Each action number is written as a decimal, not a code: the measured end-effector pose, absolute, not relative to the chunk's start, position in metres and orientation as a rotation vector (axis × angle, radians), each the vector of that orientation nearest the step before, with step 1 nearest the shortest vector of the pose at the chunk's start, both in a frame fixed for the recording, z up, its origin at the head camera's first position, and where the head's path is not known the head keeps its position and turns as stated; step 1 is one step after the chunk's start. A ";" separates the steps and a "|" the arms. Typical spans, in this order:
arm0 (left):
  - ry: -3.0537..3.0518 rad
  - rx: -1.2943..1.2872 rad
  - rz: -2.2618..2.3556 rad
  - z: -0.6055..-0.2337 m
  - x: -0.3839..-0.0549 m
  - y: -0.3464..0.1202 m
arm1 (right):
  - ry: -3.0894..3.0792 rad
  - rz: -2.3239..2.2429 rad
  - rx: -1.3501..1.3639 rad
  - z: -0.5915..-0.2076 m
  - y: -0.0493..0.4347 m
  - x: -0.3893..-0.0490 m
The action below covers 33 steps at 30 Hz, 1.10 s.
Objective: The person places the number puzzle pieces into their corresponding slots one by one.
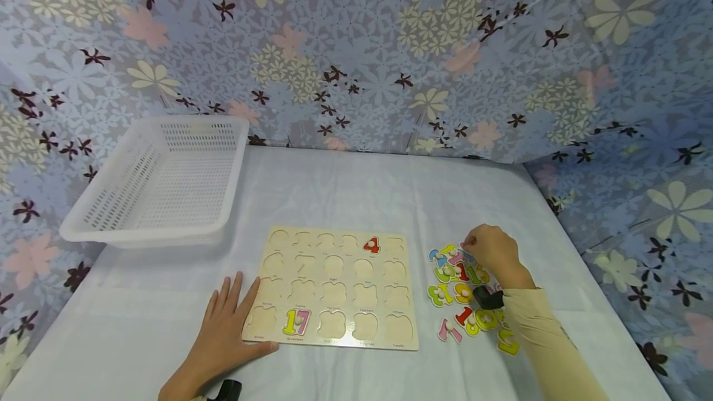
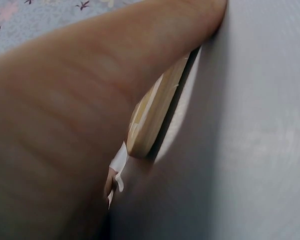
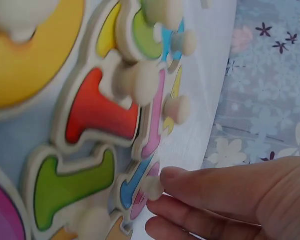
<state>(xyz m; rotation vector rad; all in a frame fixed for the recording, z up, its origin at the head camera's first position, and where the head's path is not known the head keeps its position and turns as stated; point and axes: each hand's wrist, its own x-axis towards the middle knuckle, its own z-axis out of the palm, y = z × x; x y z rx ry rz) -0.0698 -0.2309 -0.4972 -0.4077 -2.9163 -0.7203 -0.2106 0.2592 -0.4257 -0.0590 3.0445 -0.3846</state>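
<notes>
A wooden number puzzle board (image 1: 348,278) lies on the table with a red 4 piece (image 1: 371,245) and a yellow-and-pink 17 piece (image 1: 297,322) in its recesses. My left hand (image 1: 223,330) rests spread at the board's left edge, its thumb along the front corner. In the left wrist view, that hand covers much of the board's side (image 2: 157,117). My right hand (image 1: 494,254) is at the far side of the loose number pieces. Its thumb and finger pinch the wooden knob (image 3: 152,188) of a blue-and-pink number piece (image 3: 132,186), which stands among the others.
Loose knobbed number pieces lie close together right of the board, including a green-and-yellow 13 (image 1: 440,294) and a pink 7 (image 1: 449,331). A white perforated basket (image 1: 150,235) stands at the back left. Flowered cloth (image 1: 345,54) hangs behind the white-covered table (image 1: 362,187).
</notes>
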 end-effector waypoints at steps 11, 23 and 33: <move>-2.952 -0.392 -0.734 -0.492 -0.070 -0.230 | 3.066 -0.385 -0.075 -0.425 0.254 -0.209; -2.974 -0.373 -0.734 -0.493 -0.070 -0.231 | 3.241 -0.434 -0.123 -0.416 0.247 -0.205; -2.978 -0.381 -0.712 -0.497 -0.071 -0.232 | 3.325 -0.468 -0.041 -0.401 0.217 -0.191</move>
